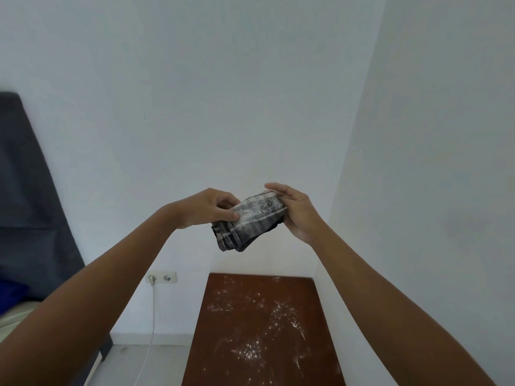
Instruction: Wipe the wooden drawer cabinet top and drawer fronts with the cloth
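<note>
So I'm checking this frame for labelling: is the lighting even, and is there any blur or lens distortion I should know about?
Head view: soft, even light with no glare; wide-angle lens bows the wall corner and stretches the forearms; slight softness overall, yet the folded cloth in both hands (left, right) and the white powder on the cabinet top read clearly; faint shadow at the wall base.

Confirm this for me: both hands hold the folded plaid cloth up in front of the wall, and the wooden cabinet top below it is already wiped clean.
Not quite. The head view shows the left hand and right hand holding the folded plaid cloth up in front of the wall, but the wooden cabinet top below is not clean: white powdery specks are scattered across it.
</note>
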